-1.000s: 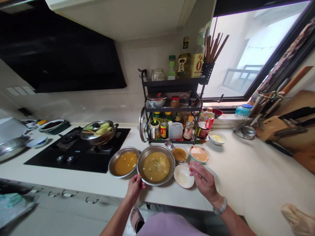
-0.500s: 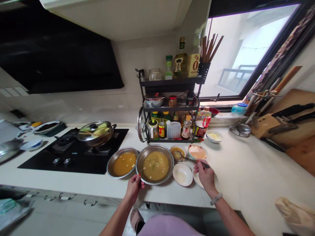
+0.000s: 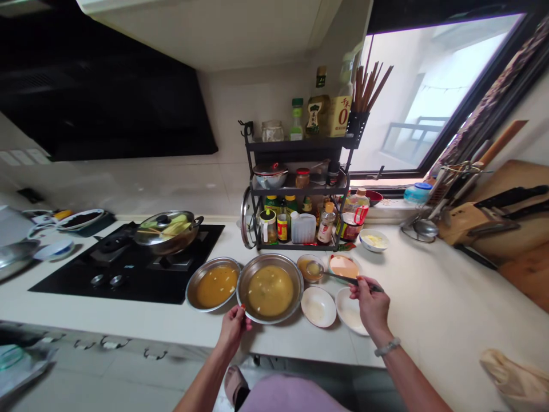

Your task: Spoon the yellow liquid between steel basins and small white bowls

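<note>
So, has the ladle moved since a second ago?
Yes: judged against the black three-tier rack, the ladle has shifted right, its head now at the small bowl of brownish liquid.

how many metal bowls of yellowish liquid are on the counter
2: the larger metal bowl, held at its rim by the left hand, and the smaller metal bowl beside it, toward the stove. No others seem hidden.

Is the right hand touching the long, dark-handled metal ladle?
Touching. The head view shows the right hand gripping the long, dark-handled metal ladle by its handle, fingers directly against it with no gap.
</note>
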Motion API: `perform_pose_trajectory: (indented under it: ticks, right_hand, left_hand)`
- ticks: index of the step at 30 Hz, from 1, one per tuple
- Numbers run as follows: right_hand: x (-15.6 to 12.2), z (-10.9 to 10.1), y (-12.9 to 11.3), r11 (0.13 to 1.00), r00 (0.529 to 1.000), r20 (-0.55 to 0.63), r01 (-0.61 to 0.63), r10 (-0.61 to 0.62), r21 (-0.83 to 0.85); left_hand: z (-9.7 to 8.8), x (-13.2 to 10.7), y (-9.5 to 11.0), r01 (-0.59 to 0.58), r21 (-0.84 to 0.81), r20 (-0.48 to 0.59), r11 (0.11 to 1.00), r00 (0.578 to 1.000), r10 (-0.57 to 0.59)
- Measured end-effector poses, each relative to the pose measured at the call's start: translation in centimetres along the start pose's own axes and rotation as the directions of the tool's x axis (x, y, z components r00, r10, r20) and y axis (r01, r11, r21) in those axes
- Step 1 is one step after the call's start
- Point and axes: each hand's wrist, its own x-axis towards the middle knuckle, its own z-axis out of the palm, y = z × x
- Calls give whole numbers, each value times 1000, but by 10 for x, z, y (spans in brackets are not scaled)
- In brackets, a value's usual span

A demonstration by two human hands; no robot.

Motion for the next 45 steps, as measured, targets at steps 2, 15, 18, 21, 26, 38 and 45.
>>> perform_pose_trajectory:
  ticks: [2,15,18,21,26,38,45]
  right_hand:
    - [-1,2,-7,1000,1000,10,4,-4,1]
    - [-42,26,-25,916,833,416,400,-364,1]
    - [-47,23,-23,839,703,522,543,-482,44]
    - [-47,20,-23,787,620,578,613,-531,65]
    - [-31,14,-14,857,804,396,510,-444,-74]
    - [-9,0,24,960,957,263,179,-120,-215]
    - [3,0,15,999,998,59,19,-17,-39]
  left_hand:
    - [0,0,0,7,2,-4,1000,1000,-7]
    - [3,-2,3,41,2,-21,999,999,-41]
    - [4,-2,3,33,8,-20,999,999,-33]
    - [3,-2,3,28,17,-15,999,999,-28]
    - [0,0,0,30,15,-17,999,999,-30]
    - [2,-1,3,38,23,-12,999,999,-38]
    - [-1,1,-1,45,5,-6,999,999,-45]
